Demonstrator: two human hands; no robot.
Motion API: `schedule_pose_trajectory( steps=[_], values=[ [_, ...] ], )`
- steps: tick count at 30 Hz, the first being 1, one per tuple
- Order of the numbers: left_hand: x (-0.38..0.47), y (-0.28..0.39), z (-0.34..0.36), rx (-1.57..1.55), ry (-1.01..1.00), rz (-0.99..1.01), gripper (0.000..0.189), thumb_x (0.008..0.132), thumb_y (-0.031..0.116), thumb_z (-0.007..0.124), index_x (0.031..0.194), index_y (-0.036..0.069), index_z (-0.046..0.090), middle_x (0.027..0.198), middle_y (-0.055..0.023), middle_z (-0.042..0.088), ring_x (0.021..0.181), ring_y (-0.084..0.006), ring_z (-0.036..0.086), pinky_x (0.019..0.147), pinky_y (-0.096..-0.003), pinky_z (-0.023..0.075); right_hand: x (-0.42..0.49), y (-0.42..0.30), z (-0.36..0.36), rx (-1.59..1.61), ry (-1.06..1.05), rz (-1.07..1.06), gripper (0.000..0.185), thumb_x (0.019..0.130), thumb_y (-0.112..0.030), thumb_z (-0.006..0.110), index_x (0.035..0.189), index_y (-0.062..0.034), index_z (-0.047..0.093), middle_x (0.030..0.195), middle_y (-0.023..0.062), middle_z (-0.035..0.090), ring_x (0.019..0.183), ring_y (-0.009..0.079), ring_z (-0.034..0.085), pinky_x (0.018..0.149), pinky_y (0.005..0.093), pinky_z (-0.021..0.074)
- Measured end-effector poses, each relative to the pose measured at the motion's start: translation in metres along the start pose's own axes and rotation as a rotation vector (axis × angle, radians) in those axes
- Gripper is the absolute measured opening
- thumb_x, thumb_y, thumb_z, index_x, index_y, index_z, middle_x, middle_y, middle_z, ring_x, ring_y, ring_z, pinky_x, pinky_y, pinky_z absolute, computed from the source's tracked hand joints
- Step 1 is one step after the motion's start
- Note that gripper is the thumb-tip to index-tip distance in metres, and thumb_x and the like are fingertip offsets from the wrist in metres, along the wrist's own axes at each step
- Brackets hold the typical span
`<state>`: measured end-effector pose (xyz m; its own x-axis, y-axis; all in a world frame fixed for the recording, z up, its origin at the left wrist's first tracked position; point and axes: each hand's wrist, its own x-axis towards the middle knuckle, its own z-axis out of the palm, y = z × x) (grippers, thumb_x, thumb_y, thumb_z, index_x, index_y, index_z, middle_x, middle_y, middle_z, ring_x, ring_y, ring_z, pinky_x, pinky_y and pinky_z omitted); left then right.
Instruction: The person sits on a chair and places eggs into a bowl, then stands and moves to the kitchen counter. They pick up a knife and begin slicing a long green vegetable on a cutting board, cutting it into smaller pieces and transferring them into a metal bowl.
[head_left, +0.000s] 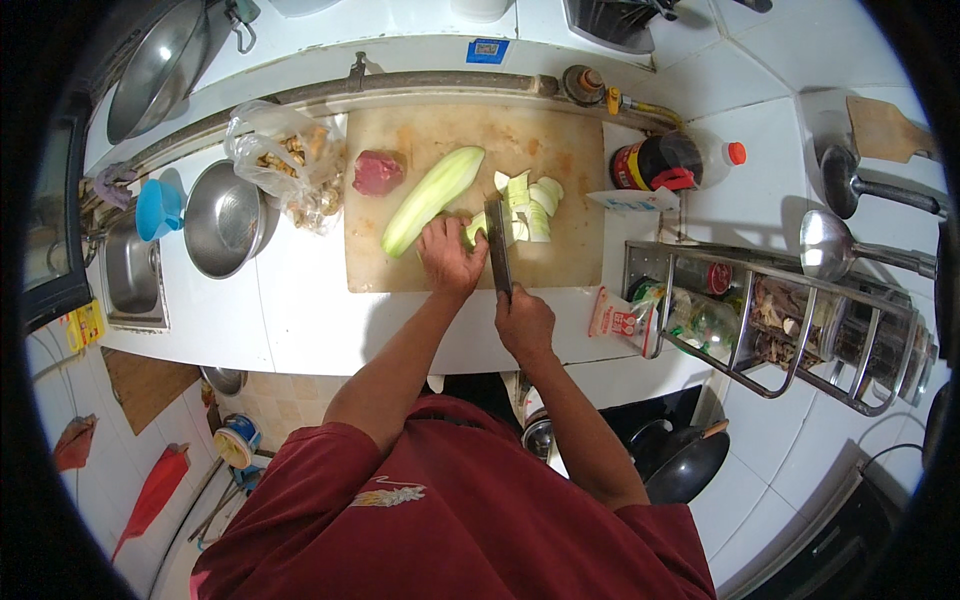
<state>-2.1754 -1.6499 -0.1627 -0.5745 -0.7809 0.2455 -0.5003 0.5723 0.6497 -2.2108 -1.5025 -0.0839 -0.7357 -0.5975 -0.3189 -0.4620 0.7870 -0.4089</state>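
Note:
On a worn cutting board (427, 277) my right hand (526, 322) grips the handle of a cleaver (498, 244), its blade seen nearly edge-on. My left hand (452, 255) presses a pale green piece of peeled gourd or similar vegetable (475, 227) just left of the blade. Cut chunks of the vegetable (534, 210) lie together to the right of the blade. A long peeled piece (435, 196) rests diagonally beyond my left hand, close to its fingers. Farther left on the board sits a lump of raw red meat (378, 173).
Left of the board are a plastic bag of brownish food pieces (289, 161), a steel bowl (225, 219) and a blue plastic cup (159, 210). To the right stand a dark sauce bottle (652, 165), a seasoning packet (622, 321) and a metal rack (739, 364) holding jars.

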Motion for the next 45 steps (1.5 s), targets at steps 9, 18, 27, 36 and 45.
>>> schedule_pose_trajectory(
  steps=[9, 18, 27, 36, 45],
  values=[
    [0.001, -0.002, 0.003, 0.007, 0.013, -0.007, 0.032, 0.081, 0.032, 0.075, 0.105, 0.012, 0.066, 0.106, -0.0115, 0.06, 0.103, -0.0343, 0.056, 0.092, -0.0477, 0.0411, 0.016, -0.006, 0.022, -0.032, -0.004, 0.021, 0.023, 0.098, -0.022, 0.059, 0.089, -0.0017, 0.066, 0.071, 0.023, 0.068, 0.067, 0.0444, 0.07, 0.064, 0.055, 0.0553],
    [-0.001, -0.005, 0.005, 0.021, -0.011, -0.035, 0.033, 0.081, 0.033, 0.074, 0.105, 0.013, 0.065, 0.106, -0.011, 0.06, 0.104, -0.0343, 0.056, 0.091, -0.0482, 0.0403, 0.0, -0.017, -0.004, -0.005, -0.113, 0.107, 0.027, 0.101, -0.026, 0.057, 0.093, -0.0013, 0.064, 0.076, 0.0247, 0.07, 0.073, 0.0447, 0.071, 0.069, 0.0561, 0.0556],
    [-0.004, -0.004, 0.005, -0.001, -0.027, -0.04, 0.033, 0.082, 0.033, 0.073, 0.106, 0.012, 0.065, 0.106, -0.0114, 0.06, 0.106, -0.034, 0.055, 0.094, -0.0479, 0.0389, 0.021, -0.006, 0.027, -0.009, -0.065, 0.064, 0.03, 0.102, -0.028, 0.055, 0.091, -0.0015, 0.065, 0.076, 0.0248, 0.07, 0.073, 0.0456, 0.071, 0.069, 0.0573, 0.0554],
    [-0.004, -0.005, 0.001, 0.005, -0.065, -0.051, 0.033, 0.086, 0.035, 0.07, 0.108, 0.011, 0.064, 0.108, -0.0118, 0.06, 0.108, -0.0341, 0.055, 0.096, -0.048, 0.038, -0.002, -0.019, -0.002, -0.011, -0.109, 0.098, 0.029, 0.102, -0.026, 0.055, 0.093, -0.0011, 0.066, 0.074, 0.0248, 0.069, 0.071, 0.0458, 0.07, 0.069, 0.0575, 0.0551],
    [-0.004, -0.006, 0.001, -0.007, -0.062, -0.026, 0.032, 0.087, 0.032, 0.07, 0.108, 0.009, 0.063, 0.108, -0.013, 0.059, 0.108, -0.0349, 0.054, 0.096, -0.0485, 0.0377, 0.014, -0.01, 0.017, 0.052, -0.051, 0.074, 0.026, 0.098, -0.027, 0.061, 0.093, -0.0017, 0.064, 0.074, 0.0247, 0.068, 0.071, 0.047, 0.068, 0.067, 0.0582, 0.0529]
  ],
)
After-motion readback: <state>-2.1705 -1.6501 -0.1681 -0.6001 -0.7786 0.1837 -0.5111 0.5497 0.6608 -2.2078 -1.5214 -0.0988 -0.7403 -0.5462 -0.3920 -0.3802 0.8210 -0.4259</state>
